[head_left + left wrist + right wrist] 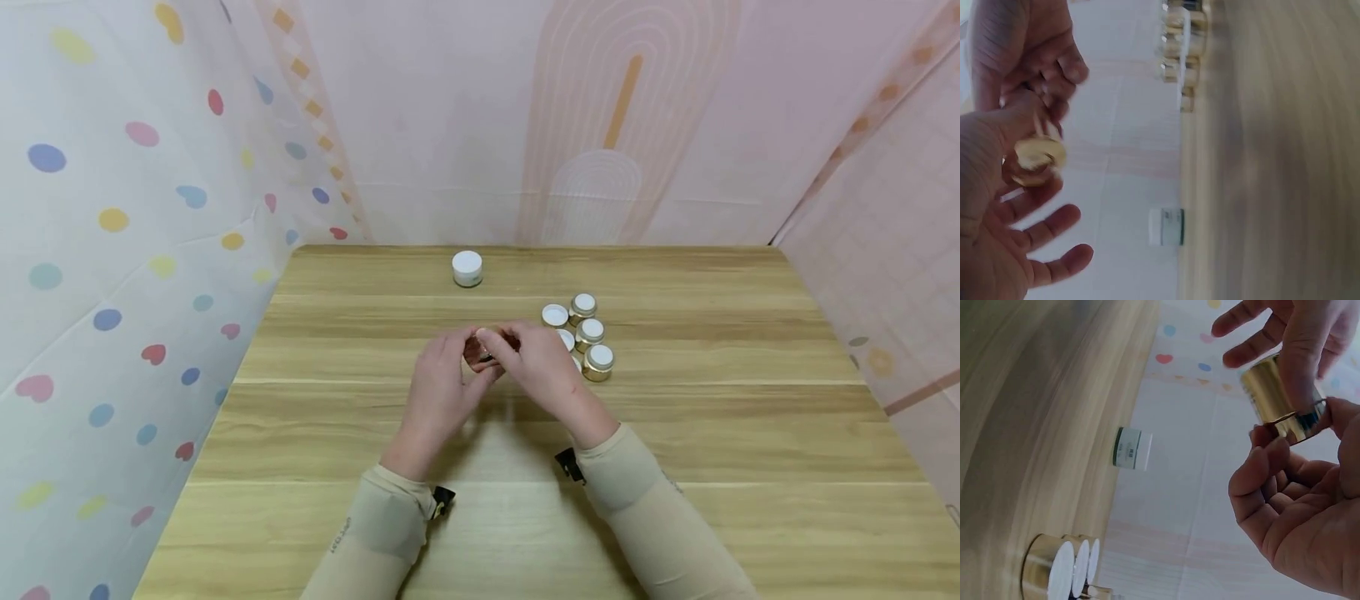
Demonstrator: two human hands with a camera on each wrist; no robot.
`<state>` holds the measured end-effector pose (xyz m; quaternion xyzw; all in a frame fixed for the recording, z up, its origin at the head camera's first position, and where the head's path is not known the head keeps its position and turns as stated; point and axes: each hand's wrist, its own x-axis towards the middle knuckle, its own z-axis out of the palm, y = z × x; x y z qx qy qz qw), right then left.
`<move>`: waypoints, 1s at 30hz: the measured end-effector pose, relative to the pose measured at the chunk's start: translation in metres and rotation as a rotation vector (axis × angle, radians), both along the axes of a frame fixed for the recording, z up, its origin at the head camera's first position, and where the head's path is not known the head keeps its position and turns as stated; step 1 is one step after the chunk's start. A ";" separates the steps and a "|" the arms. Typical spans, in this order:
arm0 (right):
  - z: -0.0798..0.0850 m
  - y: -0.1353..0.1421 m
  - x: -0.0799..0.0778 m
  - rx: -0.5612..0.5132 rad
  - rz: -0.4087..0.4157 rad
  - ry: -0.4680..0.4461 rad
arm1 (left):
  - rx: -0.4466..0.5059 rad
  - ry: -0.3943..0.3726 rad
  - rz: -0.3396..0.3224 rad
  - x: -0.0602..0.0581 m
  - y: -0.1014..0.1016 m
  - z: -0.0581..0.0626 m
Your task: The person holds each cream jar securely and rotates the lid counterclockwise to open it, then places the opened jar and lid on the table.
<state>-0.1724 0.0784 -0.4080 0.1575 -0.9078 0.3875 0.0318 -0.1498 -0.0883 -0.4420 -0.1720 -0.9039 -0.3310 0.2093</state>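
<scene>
Over the middle of the table, both hands hold one shiny gold jar (1265, 390). My left hand (438, 383) grips its body between thumb and fingers; in the left wrist view the other fingers spread away from the jar's round gold base (1035, 156). At the opposite end, my right hand (547, 371) pinches the gold lid (1297, 429) with thumb and curled fingers. Just right of the hands stand several gold jars (598, 363) with white tops. White-lined round lids (555, 314) lie beside them, partly hidden by the right hand.
A white-lidded jar (467, 268) with a pale label stands alone near the back edge of the wood-grain table (300, 433). Patterned cloth hangs behind the table (450, 125) and along both sides.
</scene>
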 end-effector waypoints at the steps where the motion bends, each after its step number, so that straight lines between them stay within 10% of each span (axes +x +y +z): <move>1: 0.000 0.001 0.000 -0.025 -0.011 -0.014 | -0.011 -0.006 -0.021 -0.001 -0.001 -0.001; 8: -0.004 0.001 -0.002 -0.076 -0.038 -0.047 | 0.018 -0.077 -0.135 -0.008 -0.005 -0.007; 30: -0.005 -0.005 0.002 -0.071 -0.012 0.045 | 0.110 -0.133 -0.215 -0.007 -0.009 -0.003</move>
